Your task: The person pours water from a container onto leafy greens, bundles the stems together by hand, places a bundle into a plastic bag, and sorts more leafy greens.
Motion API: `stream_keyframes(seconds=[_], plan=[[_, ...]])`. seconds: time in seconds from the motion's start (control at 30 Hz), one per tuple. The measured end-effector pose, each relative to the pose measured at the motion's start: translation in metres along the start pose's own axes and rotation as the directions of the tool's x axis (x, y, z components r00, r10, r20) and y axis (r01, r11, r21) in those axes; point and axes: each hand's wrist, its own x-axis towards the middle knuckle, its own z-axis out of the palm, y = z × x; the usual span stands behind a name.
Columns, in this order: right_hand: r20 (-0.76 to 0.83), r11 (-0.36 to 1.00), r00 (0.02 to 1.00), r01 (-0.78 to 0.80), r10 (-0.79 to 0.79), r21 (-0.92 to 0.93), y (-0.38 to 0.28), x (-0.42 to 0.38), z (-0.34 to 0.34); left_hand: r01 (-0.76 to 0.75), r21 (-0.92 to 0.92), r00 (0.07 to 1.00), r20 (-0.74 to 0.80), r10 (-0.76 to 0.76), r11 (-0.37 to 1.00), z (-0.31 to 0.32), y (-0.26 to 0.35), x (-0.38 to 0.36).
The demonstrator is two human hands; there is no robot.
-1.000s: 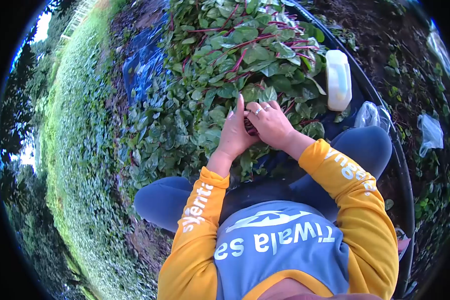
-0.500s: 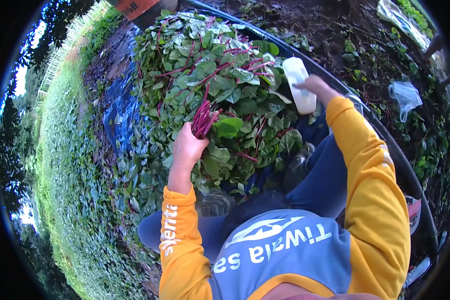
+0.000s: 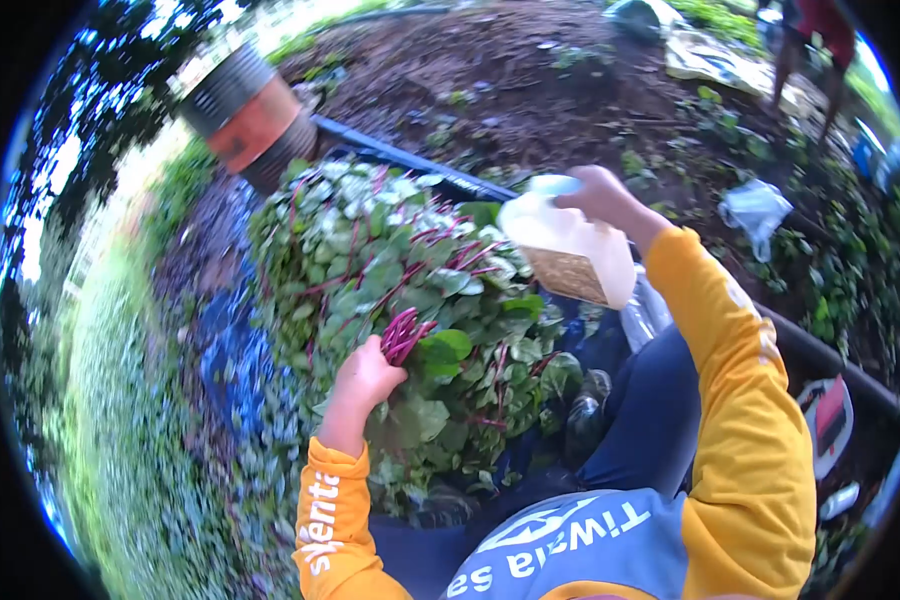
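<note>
My left hand (image 3: 363,382) is closed around the stems of a bunch of red-stemmed Malabar spinach (image 3: 402,338), cut purple ends pointing up and leaves hanging below. A large pile of the same greens (image 3: 370,235) lies in front of me, right under the bunch. Raised at the pile's right side, my right hand (image 3: 605,200) grips a whitish, translucent plastic jug (image 3: 560,235) by its upper end. The jug tilts, and brown shows through its wide opening; whether that is contents or ground behind, I cannot tell.
Blue tarp (image 3: 232,375) shows left of the pile. A ribbed black-and-orange drum (image 3: 250,118) stands at the far left, near a dark rail (image 3: 415,160). A clear plastic bag (image 3: 756,212) lies on the soil at right. Another person (image 3: 825,40) is at the upper right.
My view has tilted up, bringing the drum and another person into sight. The jug has turned, so its opening now shows. My left hand keeps hold of the bunch.
</note>
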Motion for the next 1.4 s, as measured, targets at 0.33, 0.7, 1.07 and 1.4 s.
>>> stream_keyframes(seconds=[0.33,0.7,1.07,1.4], plan=[[0.599,0.564,0.749,0.636,-0.284,-0.527,-0.2,-0.006,0.024,-0.277,0.192,0.961,0.083,0.265,0.942,-0.016,0.096,0.114],[0.7,-0.021,0.431,0.844,-0.57,-0.536,-0.218,0.069,0.031,-0.608,0.299,0.763,-0.034,0.645,0.735,-0.051,0.088,0.247],[0.556,0.387,0.768,0.641,-0.319,-0.663,-0.21,0.042,0.004,-0.391,0.275,0.912,0.243,0.33,0.878,-0.063,0.114,0.179],[0.638,0.153,0.649,0.741,-0.415,-0.654,-0.199,0.057,0.055,-0.461,0.2,0.887,0.057,0.459,0.865,-0.007,0.15,0.208]])
